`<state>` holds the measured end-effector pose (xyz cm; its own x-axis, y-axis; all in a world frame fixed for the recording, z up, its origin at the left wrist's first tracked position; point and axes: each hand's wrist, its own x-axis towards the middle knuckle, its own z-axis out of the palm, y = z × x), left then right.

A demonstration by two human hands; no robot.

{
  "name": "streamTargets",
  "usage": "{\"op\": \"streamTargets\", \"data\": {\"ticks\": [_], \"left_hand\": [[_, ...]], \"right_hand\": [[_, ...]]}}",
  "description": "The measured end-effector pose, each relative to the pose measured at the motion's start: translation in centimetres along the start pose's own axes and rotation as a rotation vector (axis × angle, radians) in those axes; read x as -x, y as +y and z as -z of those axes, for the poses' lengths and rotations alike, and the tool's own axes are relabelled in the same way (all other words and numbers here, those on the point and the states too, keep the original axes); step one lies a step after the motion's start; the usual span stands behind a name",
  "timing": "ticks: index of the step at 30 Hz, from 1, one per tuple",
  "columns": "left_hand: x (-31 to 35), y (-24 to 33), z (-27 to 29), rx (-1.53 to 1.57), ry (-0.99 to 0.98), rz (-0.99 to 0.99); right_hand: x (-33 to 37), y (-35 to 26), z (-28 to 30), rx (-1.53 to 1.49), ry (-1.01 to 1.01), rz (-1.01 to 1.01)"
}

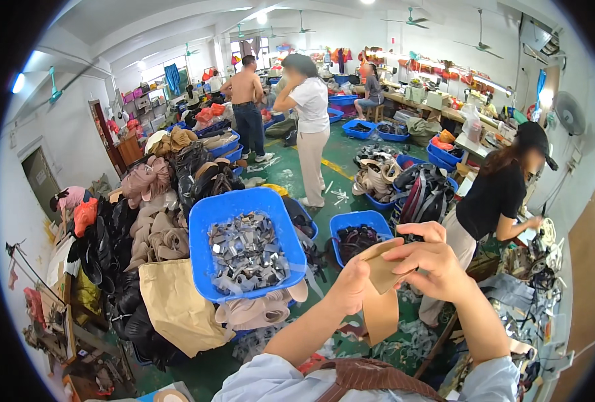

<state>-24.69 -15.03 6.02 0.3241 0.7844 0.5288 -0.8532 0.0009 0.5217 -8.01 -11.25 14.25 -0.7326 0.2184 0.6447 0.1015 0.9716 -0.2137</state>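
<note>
In front of my chest, both hands hold a tan, leather-like sheet [381, 320]. Its upper part is bent over between my fingers, and a flap hangs below. My left hand [352, 285] pinches the near left edge, thumb up along it. The right hand [430, 264] grips the folded upper part from the right, with its fingers curled over the top. What the sheet is cut for cannot be made out. Left of my hands, a blue tub [297, 258] full of small dark and grey shiny pieces [247, 244] rests on beige rolled material [264, 311].
A brown paper sheet [180, 305] and heaps of beige and black material lie left. Another blue tub [361, 221] stands beyond my hands. At right, a person in black [495, 194] works beside a cluttered bench. A person in white [311, 110] stands ahead. Scraps litter the green floor [337, 184].
</note>
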Motion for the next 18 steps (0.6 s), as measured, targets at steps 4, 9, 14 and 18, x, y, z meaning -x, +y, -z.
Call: {"op": "streamTargets", "data": {"ticks": [4, 9, 14, 18], "left_hand": [[0.1, 0.1, 0.0, -0.300, 0.171, 0.119], [-0.6, 0.8, 1.7, 0.048, 0.253, 0.272], [-3.3, 4.1, 8.4, -0.266, 0.649, -0.038], [-3.8, 12.4, 14.7, -0.320, 0.728, -0.180]], "right_hand": [[-0.3, 0.6, 1.4, -0.200, -0.270, -0.136], [0.5, 1.1, 1.6, -0.271, -0.317, -0.095], [7.0, -1.0, 1.0, -0.891, -0.254, -0.167], [14.8, -2.3, 4.2, -0.775, -0.758, -0.767]]}}
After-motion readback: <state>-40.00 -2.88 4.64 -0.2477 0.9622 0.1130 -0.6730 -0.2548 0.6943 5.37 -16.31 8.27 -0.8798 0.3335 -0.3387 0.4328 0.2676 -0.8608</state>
